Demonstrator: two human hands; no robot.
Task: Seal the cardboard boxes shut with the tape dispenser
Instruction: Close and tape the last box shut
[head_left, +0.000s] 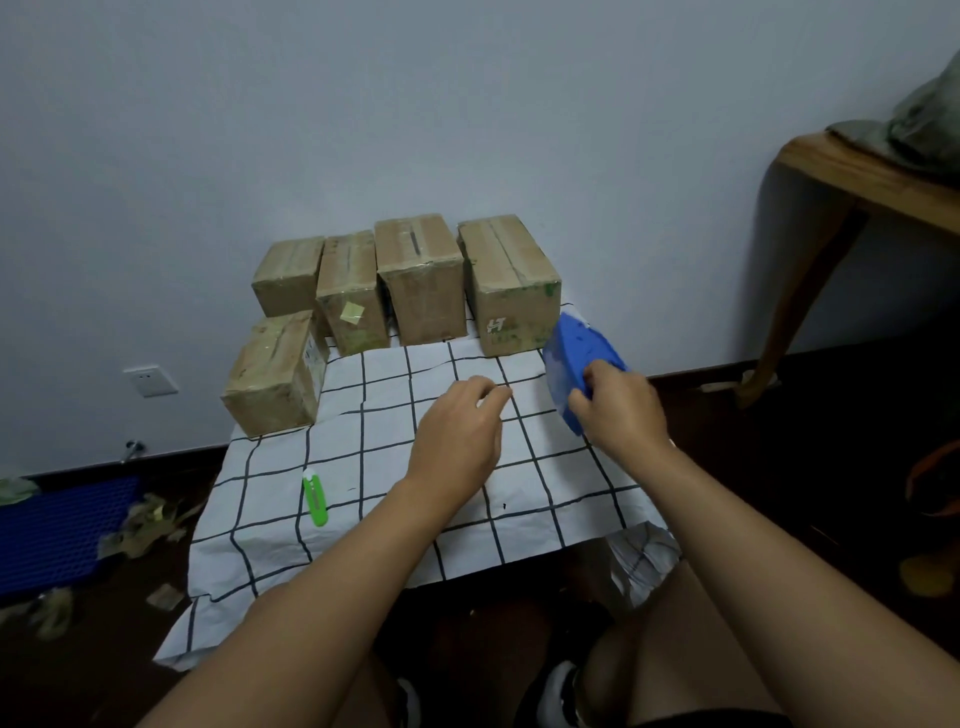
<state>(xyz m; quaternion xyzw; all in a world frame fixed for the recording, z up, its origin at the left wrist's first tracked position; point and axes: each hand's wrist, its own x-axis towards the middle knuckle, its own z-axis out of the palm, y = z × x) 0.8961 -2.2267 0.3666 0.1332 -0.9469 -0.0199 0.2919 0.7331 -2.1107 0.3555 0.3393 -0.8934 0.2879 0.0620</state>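
Fingers (582, 402) of right hand (621, 410) around blue tape dispenser (579, 353)

Five cardboard boxes (415, 280) stand at the far end of the table (363, 519), against the wall (467, 104) — four in a row, the fifth before the leftmost. A cutter (315, 497) lies on the table nearer, left of the left hand (457, 436). The right hand (618, 410) holds the tape dispenser (579, 353) before the rightmost box — a wooden stand (841, 208) is far right.
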